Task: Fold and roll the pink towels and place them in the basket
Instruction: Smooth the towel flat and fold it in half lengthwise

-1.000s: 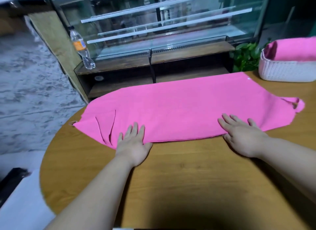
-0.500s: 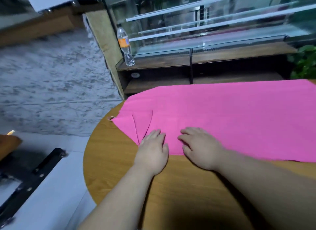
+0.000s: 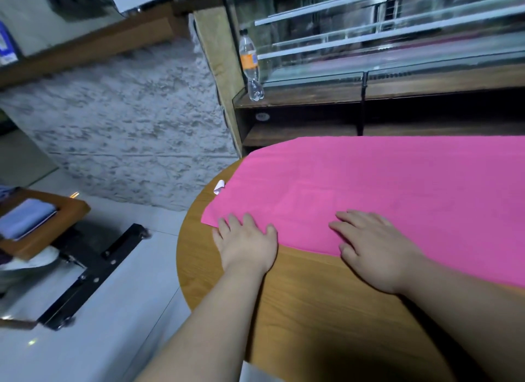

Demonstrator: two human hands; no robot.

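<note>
Towel [image 3: 383,188], pink, lies spread flat on the round wooden table [image 3: 306,310]. Both hands rest palm-down with relaxed fingers on its near edge, grasping nothing: left hand [image 3: 246,243] at the corner, right hand [image 3: 374,248] just beside.

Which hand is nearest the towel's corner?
The left hand, resting on the pink towel at its near corner; the right hand lies further along the edge.
</note>
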